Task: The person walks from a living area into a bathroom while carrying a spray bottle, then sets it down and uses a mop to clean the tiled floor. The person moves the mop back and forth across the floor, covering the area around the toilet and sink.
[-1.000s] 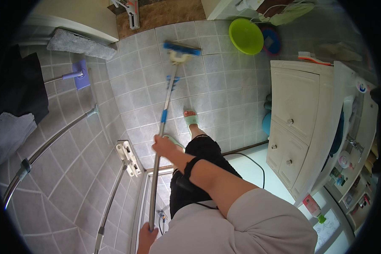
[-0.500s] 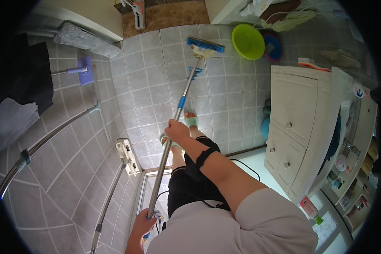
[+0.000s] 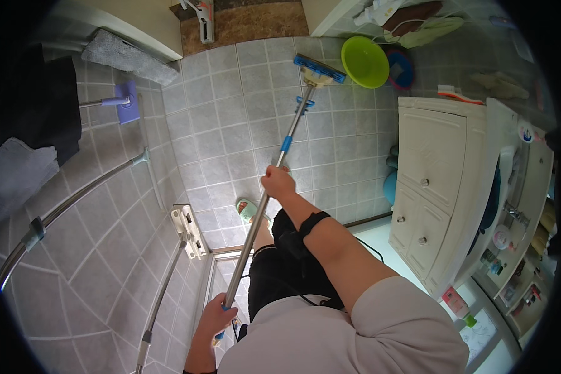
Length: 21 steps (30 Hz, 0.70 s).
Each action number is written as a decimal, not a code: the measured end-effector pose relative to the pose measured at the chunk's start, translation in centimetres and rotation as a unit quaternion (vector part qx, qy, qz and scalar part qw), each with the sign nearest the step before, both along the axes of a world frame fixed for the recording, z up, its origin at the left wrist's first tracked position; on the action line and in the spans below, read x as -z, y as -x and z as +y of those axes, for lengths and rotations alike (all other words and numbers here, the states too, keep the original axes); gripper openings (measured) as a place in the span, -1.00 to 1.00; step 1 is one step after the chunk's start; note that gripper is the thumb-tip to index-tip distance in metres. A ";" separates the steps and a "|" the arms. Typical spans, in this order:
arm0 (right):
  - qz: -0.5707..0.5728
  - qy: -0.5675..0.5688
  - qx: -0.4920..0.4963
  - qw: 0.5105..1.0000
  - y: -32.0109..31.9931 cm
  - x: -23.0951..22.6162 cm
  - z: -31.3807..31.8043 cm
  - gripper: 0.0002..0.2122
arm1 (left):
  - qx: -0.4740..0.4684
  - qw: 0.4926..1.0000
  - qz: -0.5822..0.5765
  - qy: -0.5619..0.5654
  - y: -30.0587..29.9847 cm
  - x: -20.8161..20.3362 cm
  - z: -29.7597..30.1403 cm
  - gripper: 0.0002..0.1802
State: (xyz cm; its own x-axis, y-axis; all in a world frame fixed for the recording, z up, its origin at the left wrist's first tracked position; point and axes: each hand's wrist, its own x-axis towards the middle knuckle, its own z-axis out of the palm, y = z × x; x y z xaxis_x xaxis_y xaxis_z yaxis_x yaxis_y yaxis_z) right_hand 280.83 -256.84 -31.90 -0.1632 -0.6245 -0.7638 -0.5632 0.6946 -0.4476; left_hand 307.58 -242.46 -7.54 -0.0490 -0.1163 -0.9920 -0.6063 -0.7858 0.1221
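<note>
A sponge mop (image 3: 250, 240) with a long metal pole runs diagonally from my lower left up toward the far side of the floor. My right hand (image 3: 278, 182) is wrapped around the pole near its middle, below a blue sleeve. Lower down, by my left hip, my left hand (image 3: 215, 315) grips the pole's upper end. The blue sponge head (image 3: 320, 68) rests on the grey tiles, just left of a lime green basin (image 3: 364, 61). My green slipper (image 3: 247, 210) shows left of the pole; the other foot is mostly hidden behind my right hand.
On the right stands a cream cabinet (image 3: 431, 143) with a cluttered sink counter. A blue and red basin (image 3: 401, 68) sits behind the green one. Along the left are a purple flat mop (image 3: 127, 103), a curved metal rail (image 3: 84, 196) and a pale mop head (image 3: 189, 230). A brown doorway floor (image 3: 255, 23) lies ahead.
The mop head has slid right, closer to the green basin. Both hands have shifted with the pole, the right one rightward and the left one slightly up. My right foot is now mostly covered.
</note>
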 end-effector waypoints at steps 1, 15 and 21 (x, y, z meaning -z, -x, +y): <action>-0.001 0.017 -0.007 1.000 -1.1 -0.2 0.0 -0.81 | -0.010 0.999 -0.022 -0.037 -0.4 -0.4 0.3 -0.77; -0.048 0.029 0.012 0.998 -0.8 2.7 0.7 -0.82 | 0.184 0.975 -0.091 0.082 1.9 -1.1 -1.2 -0.69; -0.021 -0.002 -0.010 1.000 -2.3 3.3 0.8 -0.83 | 0.145 0.980 -0.101 0.093 0.2 0.3 0.2 -0.71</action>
State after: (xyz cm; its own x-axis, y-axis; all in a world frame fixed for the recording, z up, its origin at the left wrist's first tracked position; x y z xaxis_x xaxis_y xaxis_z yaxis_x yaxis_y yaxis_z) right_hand 283.11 -256.06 -35.20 -0.1180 -0.6238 -0.7726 -0.5569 0.6857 -0.4686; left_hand 307.42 -242.27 -7.84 0.0880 -0.3056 -0.9481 -0.8275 -0.5523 0.1012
